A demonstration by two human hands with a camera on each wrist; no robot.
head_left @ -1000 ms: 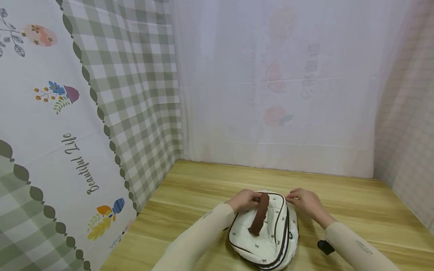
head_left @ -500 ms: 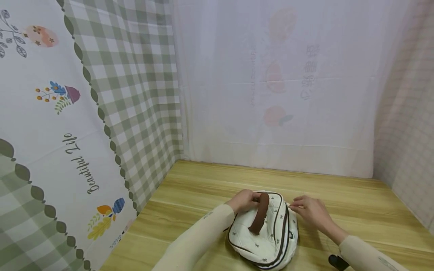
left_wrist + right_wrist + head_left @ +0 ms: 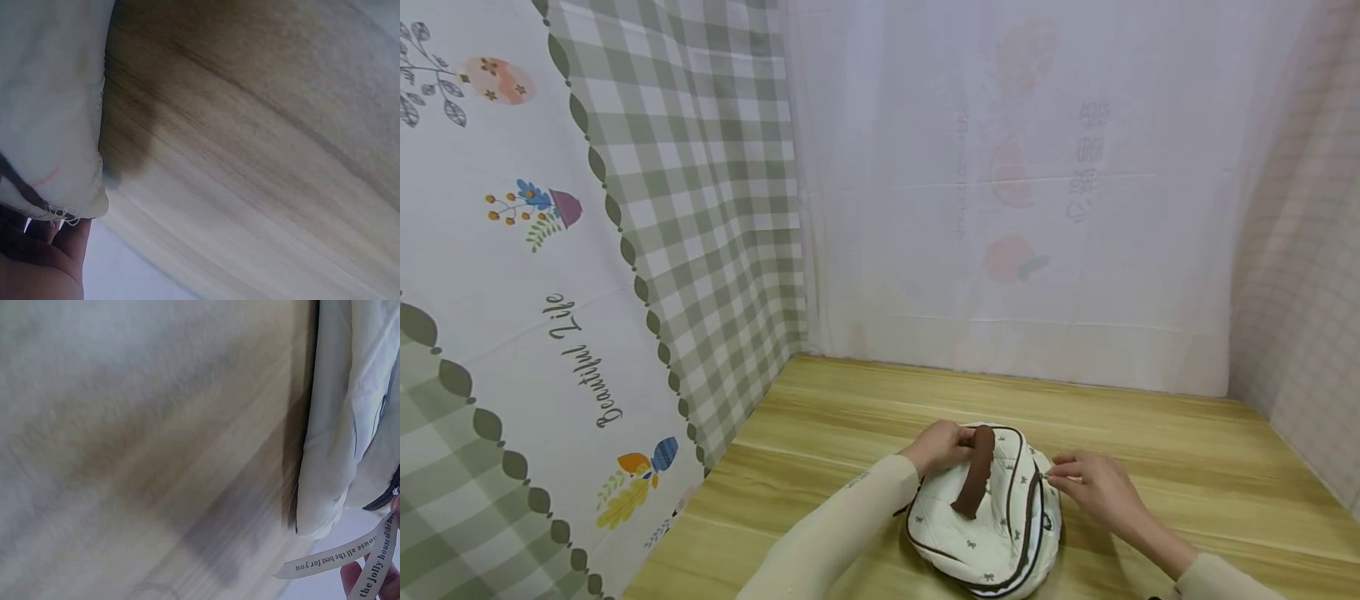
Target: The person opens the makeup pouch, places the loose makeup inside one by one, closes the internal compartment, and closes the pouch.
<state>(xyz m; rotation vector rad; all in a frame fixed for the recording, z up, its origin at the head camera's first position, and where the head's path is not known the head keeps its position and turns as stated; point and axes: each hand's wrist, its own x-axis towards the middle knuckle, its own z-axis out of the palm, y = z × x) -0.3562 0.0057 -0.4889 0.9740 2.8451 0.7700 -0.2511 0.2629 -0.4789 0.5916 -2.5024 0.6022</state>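
A small white quilted bag (image 3: 951,546) with dark piping and little bow prints lies on the wooden table. Across its top runs a brown handle (image 3: 975,475). My left hand (image 3: 940,444) grips the bag's far left edge, its fingertips partly hidden behind the handle. At the bag's right side, my right hand (image 3: 1097,487) pinches the zipper pull (image 3: 1047,476). A printed ribbon (image 3: 328,558) hangs by that hand's fingers in the right wrist view. The dark zipper (image 3: 1036,500) is parted near the pull. In the left wrist view, fingers (image 3: 72,240) press against the bag's edge.
The wooden table (image 3: 850,400) extends behind and to both sides of the bag. A green checked cloth (image 3: 700,167) hangs on the left, and a pale curtain (image 3: 887,250) hangs behind the table.
My right hand has moved toward me along the bag's right side with the zipper pull, and a gap has opened in the zipper. My left hand has stayed in place.
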